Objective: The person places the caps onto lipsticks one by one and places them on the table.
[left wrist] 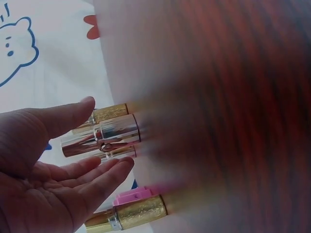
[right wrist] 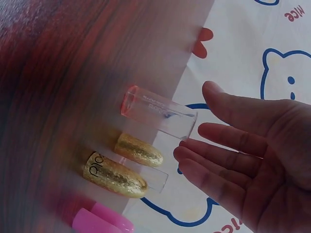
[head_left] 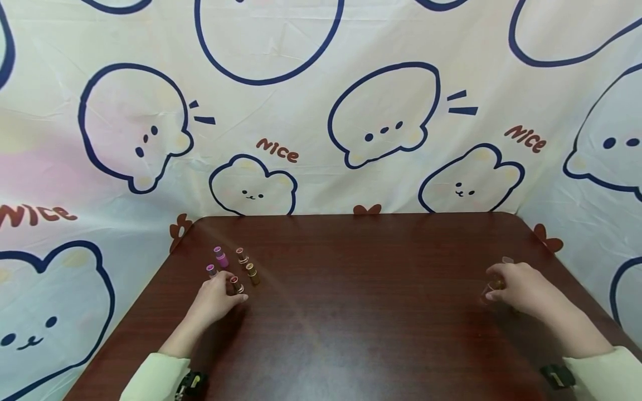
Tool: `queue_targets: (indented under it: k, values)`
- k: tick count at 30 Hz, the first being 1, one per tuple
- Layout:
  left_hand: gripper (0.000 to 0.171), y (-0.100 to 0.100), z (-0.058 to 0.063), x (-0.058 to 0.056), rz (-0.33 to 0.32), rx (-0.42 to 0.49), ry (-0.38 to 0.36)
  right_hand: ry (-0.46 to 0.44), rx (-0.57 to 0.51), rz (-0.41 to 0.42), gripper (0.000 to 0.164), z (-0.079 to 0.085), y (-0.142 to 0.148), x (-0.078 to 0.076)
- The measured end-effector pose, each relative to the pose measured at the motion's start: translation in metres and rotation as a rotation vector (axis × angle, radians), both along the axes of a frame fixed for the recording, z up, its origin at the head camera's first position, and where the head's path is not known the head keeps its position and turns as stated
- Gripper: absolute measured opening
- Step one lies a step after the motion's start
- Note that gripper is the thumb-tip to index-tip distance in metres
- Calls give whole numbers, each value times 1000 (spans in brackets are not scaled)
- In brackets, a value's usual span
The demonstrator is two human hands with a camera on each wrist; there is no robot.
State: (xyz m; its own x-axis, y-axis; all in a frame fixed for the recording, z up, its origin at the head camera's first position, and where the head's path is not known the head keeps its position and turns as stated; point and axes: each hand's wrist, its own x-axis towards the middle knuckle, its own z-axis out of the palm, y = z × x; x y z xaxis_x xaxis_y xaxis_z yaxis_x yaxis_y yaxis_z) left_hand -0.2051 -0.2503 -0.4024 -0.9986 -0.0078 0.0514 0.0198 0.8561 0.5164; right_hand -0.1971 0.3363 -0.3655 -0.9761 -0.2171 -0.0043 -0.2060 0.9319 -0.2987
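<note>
Glossy brown tabletop (head_left: 351,312): at left, the spread left hand (head_left: 215,298) flanks an upright rose-gold metallic tube (left wrist: 102,137); the spread right hand (head_left: 524,287) faces an upright clear cylindrical cap (right wrist: 158,112).

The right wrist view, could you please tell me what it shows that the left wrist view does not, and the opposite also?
Only the right wrist view shows the right hand, clear caps, gold caps, one with black letters, pink caps and the word "Nice" on the cloth.

Only the left wrist view shows the left hand, a shiny tube, gold tubes and a pink tube.

Both share the dark table and bear drawings plus a red flower on cloth.
</note>
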Motion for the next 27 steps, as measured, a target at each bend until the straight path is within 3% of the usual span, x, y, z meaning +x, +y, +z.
queue_targets:
  k: [5, 9, 16, 27]
  values:
    - [48, 0, -3, -2, 18, -16, -23, 0, 32, 1, 42, -3, -1, -3]
    - [41, 1, -4, -4, 9, -31, -6, 4, 55, -4, 41, -6, -1, -5]
    - [34, 2, -7, -7, 3, -52, 37, 12, 64, 24, 24, -10, -4, -7]
    - [22, 4, -5, -10, 4, -96, 38, 25, 79, 32, 20, -14, -4, -8]
